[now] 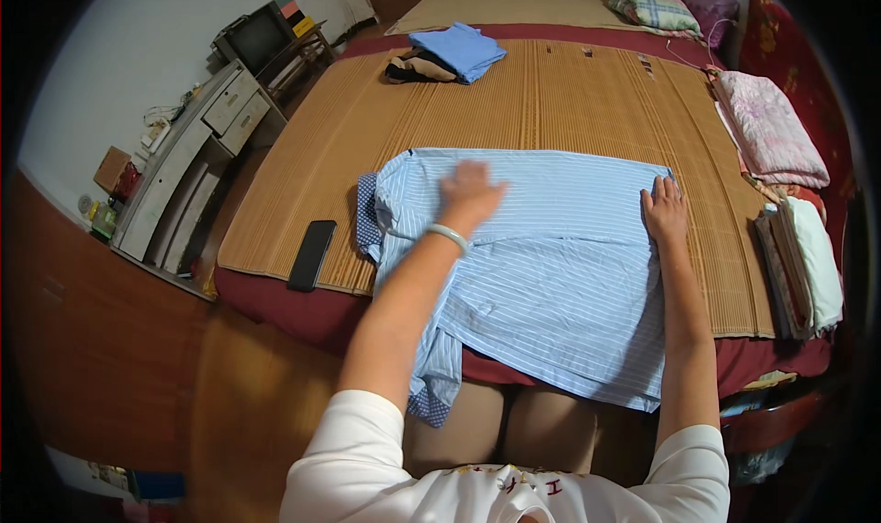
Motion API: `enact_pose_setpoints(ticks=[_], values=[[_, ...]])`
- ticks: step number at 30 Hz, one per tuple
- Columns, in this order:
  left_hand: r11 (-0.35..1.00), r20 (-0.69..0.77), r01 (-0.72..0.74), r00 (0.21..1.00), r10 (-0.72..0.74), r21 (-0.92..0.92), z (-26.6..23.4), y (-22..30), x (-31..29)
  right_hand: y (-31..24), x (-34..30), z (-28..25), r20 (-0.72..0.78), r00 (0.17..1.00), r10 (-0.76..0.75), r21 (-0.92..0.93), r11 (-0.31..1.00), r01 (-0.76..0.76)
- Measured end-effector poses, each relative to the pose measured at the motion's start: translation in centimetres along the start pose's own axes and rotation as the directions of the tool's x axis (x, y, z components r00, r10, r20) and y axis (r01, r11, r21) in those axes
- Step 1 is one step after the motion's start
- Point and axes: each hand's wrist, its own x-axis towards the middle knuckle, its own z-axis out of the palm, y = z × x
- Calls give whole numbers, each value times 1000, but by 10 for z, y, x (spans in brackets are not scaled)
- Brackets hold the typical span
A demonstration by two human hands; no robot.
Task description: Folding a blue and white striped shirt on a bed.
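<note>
Probably the main risk lay at the near side of the bed (294, 307), where the striped shirt (551, 294) rested partly on the mat (303, 188) and partly past its edge: the weight of the overhanging hem and the loose sleeve (439, 367) could have dragged the cloth toward the person's lap and skewed it. A hasty stroke of the left grip (471, 195) might also have bunched the cloth, whose lower part looked rumpled. The phone (312, 255), near the dotted trim (367, 213), could have been knocked if that side were pulled outward.

The left grip was spread, thumb apart from the fingers, over the shirt's upper left part; blur hid whether it touched. The right grip (664, 213) lay flat, fingers nearly straight, on the shirt's right edge by the far corner, with nothing visibly pinched.
</note>
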Motion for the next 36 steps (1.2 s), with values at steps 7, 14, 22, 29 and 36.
enact_pose_setpoints(ticks=[7, 14, 22, 29, 36], values=[[895, 16, -445, 895, 445, -13, 37, 93, -36, -10, 0, 6, -18, 999, -35, 19, 999, 36], [997, -123, 32, 992, -22, 76, 18, -80, 14, 10, 9, 19, -76, 996, -41, 27, 999, 43], [950, -77, 283, 959, -275, 130, -1, -109, 12, -17, -2, 0, -39, 999, -17, 26, 999, 18], [992, -3, -121, 993, 121, 28, 24, 10, -25, -11, -2, 1, -7, 1000, 26, 29, 999, -26], [981, -113, 147, 985, -133, 127, 13, -78, -15, -10, 3, -1, -6, 1000, 8, 20, 1000, -8]])
